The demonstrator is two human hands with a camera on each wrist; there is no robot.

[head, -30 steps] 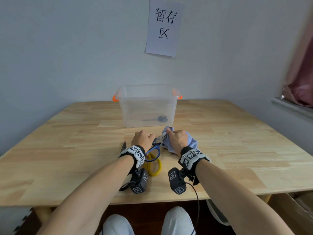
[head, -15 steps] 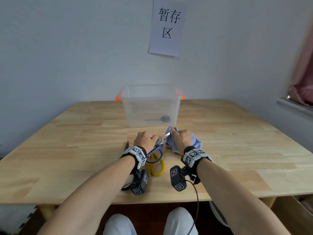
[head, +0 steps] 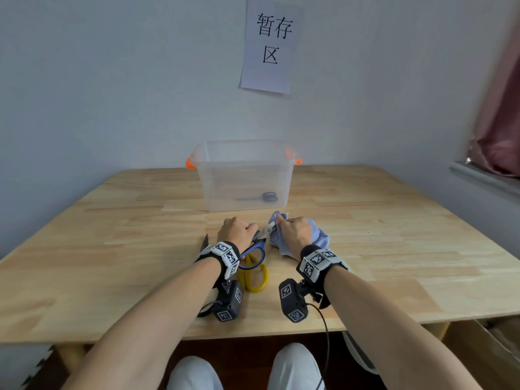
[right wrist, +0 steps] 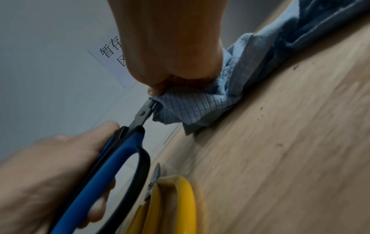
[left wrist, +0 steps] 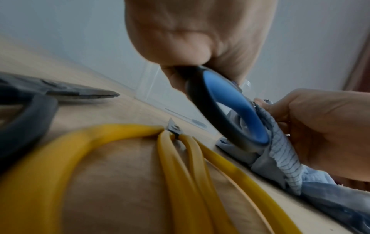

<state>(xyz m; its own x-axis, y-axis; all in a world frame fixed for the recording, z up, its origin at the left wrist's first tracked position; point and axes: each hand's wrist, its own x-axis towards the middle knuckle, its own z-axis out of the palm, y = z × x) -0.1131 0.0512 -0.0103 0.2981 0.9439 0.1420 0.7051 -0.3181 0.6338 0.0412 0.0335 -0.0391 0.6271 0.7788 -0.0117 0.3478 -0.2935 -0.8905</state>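
The scissors with blue and black plastic handles (head: 258, 247) lie with the long axis slanted: the handle loops are toward the person and the steel blades point away and to the right, into the light blue checked cloth (head: 319, 236). They are held a little above the table, between the two hands. The tips are covered by the cloth, so it seems the blades are nearly together, but I cannot tell this for sure. The left hand (head: 237, 230) is curled into a fist round the handle loops, and in the right wrist view its fingers (right wrist: 94, 196) wrap the blue loop. The right hand (head: 295, 230) is also curled; its thumb and fingers pinch a bunch of the cloth round the blades, while the rest of the cloth lies crumpled on the table beside this hand. Just below the blue handles, a pair of scissors with yellow handles (head: 257, 277) lies flat on the light wooden table (head: 394, 235), and a dark pair of scissors (left wrist: 60, 90) lies left of the left wrist. Further back stands a clear plastic box with orange handles (head: 244, 175), with one more dark pair of scissors (head: 261, 197) inside. Behind is a grey wall with a white paper sheet with black characters (head: 271, 46), and a pink curtain (head: 501, 108) hangs at the right.
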